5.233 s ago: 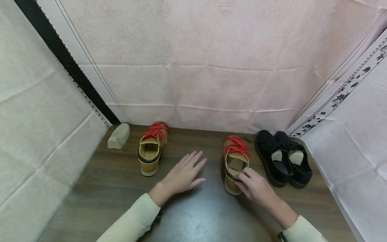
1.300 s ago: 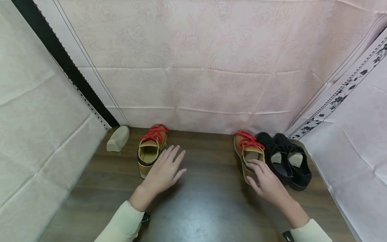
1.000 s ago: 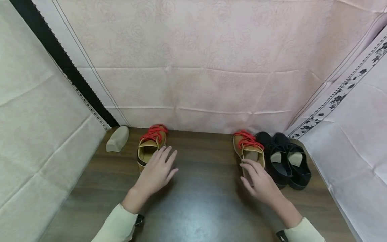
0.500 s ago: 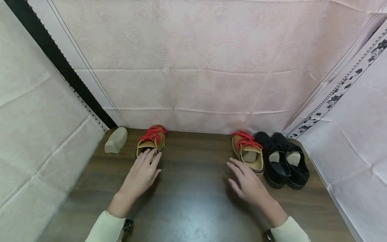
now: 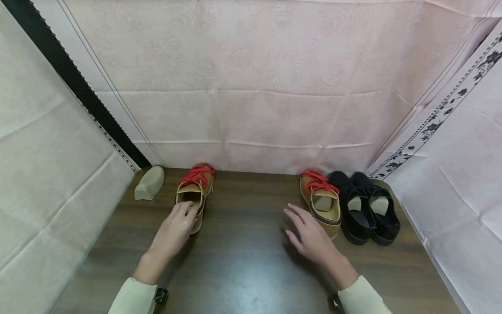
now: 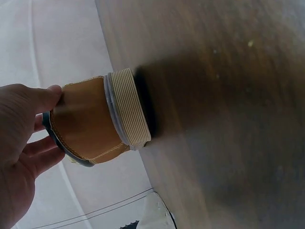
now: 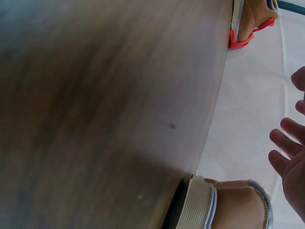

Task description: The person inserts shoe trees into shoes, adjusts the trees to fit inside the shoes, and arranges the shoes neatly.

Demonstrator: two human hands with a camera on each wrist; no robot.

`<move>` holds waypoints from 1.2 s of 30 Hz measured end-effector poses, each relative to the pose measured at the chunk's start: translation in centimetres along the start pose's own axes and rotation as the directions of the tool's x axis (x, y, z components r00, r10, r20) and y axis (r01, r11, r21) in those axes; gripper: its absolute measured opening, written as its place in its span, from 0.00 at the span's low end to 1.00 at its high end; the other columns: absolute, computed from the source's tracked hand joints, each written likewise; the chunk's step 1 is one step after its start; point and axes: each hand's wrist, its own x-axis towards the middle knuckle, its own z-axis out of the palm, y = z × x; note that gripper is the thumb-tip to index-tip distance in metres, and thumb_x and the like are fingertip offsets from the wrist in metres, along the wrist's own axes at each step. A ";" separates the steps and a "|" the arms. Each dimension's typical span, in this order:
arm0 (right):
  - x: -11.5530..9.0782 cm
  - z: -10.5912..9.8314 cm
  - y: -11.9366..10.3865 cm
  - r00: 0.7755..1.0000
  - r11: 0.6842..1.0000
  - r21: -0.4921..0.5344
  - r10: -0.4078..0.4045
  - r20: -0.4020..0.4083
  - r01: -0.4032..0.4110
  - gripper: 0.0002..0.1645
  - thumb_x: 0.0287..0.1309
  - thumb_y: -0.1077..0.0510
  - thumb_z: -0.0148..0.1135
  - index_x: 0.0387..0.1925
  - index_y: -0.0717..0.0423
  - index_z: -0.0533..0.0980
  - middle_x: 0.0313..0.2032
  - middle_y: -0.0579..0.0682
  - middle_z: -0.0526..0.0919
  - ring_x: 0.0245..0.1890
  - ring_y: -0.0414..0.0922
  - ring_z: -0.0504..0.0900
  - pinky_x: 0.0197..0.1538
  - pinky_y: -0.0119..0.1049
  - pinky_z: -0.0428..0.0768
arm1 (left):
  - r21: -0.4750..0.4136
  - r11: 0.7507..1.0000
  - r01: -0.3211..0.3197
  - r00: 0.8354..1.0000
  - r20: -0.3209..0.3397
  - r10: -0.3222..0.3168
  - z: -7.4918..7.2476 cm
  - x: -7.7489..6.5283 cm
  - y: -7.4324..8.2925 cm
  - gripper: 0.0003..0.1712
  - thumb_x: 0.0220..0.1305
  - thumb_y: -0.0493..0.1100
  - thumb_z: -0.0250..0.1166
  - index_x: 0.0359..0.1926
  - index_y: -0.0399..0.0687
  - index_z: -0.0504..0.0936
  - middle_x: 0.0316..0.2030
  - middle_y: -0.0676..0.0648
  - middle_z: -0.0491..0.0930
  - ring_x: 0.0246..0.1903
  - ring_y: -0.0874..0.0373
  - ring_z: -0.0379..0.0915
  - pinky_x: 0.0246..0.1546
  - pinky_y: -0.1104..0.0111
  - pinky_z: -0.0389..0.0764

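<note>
Tan shoe (image 5: pixel 194 186) at the table's (image 5: pixel 251 261) left, heel (image 6: pixel 86 117) pinched by the left hand (image 5: pixel 172 233); the left wrist view shows its ribbed sole (image 6: pixel 129 109), the head view red laces (image 5: pixel 198 174). Right hand (image 5: pixel 311 237): loosely spread near another shoe (image 5: pixel 321 198).

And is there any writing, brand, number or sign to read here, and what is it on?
No words, brands or numbers can be read.
Tan shoes, black shoes: no lettering shows.
Cloth border: printed flowers, no letters.
Wrist straps: too small to tell.
</note>
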 end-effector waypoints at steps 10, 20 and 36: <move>0.8 -0.1 -0.4 1.000 1.000 0.007 -0.002 0.022 0.002 0.38 0.63 0.50 0.70 0.72 0.53 0.69 0.72 0.55 0.70 0.70 0.52 0.72 0.67 0.56 0.75 | 0.016 1.000 0.022 1.000 -0.005 -0.022 -0.5 -0.7 -0.5 0.17 0.51 0.29 0.78 0.42 0.34 0.83 0.40 0.37 0.80 0.42 0.39 0.76 0.38 0.53 0.85; 2.5 0.0 -1.2 0.995 0.995 -0.019 -0.096 0.000 0.096 0.37 0.63 0.50 0.71 0.70 0.56 0.71 0.70 0.57 0.73 0.68 0.53 0.75 0.67 0.53 0.76 | 0.021 0.999 0.039 0.999 0.009 -0.039 -0.7 -0.8 -0.6 0.17 0.52 0.29 0.78 0.43 0.37 0.83 0.40 0.41 0.79 0.43 0.41 0.75 0.31 0.53 0.85; 4.2 0.8 -2.7 0.991 0.993 -0.012 -0.118 0.056 0.119 0.35 0.67 0.49 0.66 0.71 0.55 0.70 0.70 0.56 0.72 0.68 0.52 0.75 0.69 0.50 0.75 | -0.009 0.999 0.047 0.998 -0.031 -0.048 -0.1 -0.6 -0.5 0.13 0.51 0.23 0.73 0.37 0.38 0.83 0.34 0.42 0.77 0.36 0.43 0.73 0.22 0.56 0.80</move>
